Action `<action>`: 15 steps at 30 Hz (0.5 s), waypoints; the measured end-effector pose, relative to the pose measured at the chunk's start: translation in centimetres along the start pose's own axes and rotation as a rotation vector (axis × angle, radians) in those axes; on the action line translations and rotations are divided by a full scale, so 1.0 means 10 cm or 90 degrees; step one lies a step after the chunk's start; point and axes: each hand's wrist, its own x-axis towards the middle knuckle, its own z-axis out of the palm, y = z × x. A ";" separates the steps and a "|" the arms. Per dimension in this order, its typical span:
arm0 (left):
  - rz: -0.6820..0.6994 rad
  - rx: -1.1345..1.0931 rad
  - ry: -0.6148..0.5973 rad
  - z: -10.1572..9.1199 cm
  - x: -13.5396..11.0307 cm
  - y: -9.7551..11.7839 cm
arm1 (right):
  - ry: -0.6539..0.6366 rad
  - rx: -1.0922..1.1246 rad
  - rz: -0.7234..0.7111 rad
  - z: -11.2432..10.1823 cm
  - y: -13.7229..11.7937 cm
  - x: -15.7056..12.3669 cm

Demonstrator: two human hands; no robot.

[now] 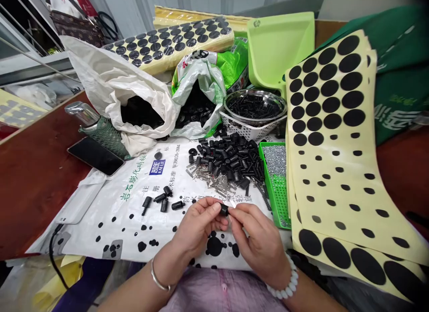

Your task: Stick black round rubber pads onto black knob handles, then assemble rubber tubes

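Observation:
Just in front of the loose pile, my left hand (201, 220) pinches a small black plastic cylinder (223, 209) between thumb and fingers. The fingers of my right hand (256, 236) are closed at the cylinder's right end; whatever they grip there is mostly hidden. A thin pale sliver (232, 204) shows beside the right fingertips. Beyond both hands lies a heap of black plastic caps and screws (231, 155), with small silvery metal pieces (214, 180) along its near side. Left of my hands, several black cap-and-screw parts (164, 205) lie apart on the printed white sack (134, 222).
A green tray (280, 202) of small metal bits borders the heap, beside yellow sheets of black discs (311, 169). Behind stand a steel bowl (231, 111) in a white basket (248, 132), open bags (140, 79) and a green dustpan (279, 48). A phone (97, 154) lies left.

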 end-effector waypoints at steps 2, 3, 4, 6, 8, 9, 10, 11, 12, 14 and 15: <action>0.009 0.010 -0.008 0.01 -0.03 -0.05 | -0.008 0.027 0.018 -0.01 -0.01 -0.02; 0.005 0.009 -0.011 0.01 -0.04 -0.06 | -0.011 0.054 0.033 -0.01 -0.02 -0.02; -0.007 0.003 -0.015 0.01 -0.05 -0.07 | -0.015 0.080 0.047 -0.02 -0.02 -0.03; -0.035 -0.020 -0.024 0.00 -0.06 -0.07 | -0.025 0.104 0.063 -0.05 -0.01 -0.04; -0.054 -0.043 -0.029 -0.01 -0.08 -0.07 | -0.035 0.094 0.052 -0.06 0.00 -0.06; -0.062 -0.053 -0.031 -0.01 -0.09 -0.07 | -0.037 0.083 0.038 -0.06 0.00 -0.08; -0.069 -0.062 -0.034 -0.02 -0.10 -0.07 | -0.036 0.071 0.023 -0.05 0.00 -0.09; -0.075 -0.069 -0.038 -0.02 -0.11 -0.07 | -0.032 0.060 0.010 -0.05 0.01 -0.11; -0.079 -0.073 -0.042 -0.03 -0.12 -0.08 | -0.027 0.051 0.002 -0.04 0.01 -0.12; -0.079 -0.071 -0.050 -0.04 -0.13 -0.08 | -0.023 0.046 -0.002 -0.03 0.01 -0.14; -0.074 -0.065 -0.053 -0.04 -0.14 -0.08 | -0.024 0.050 0.002 -0.03 0.01 -0.14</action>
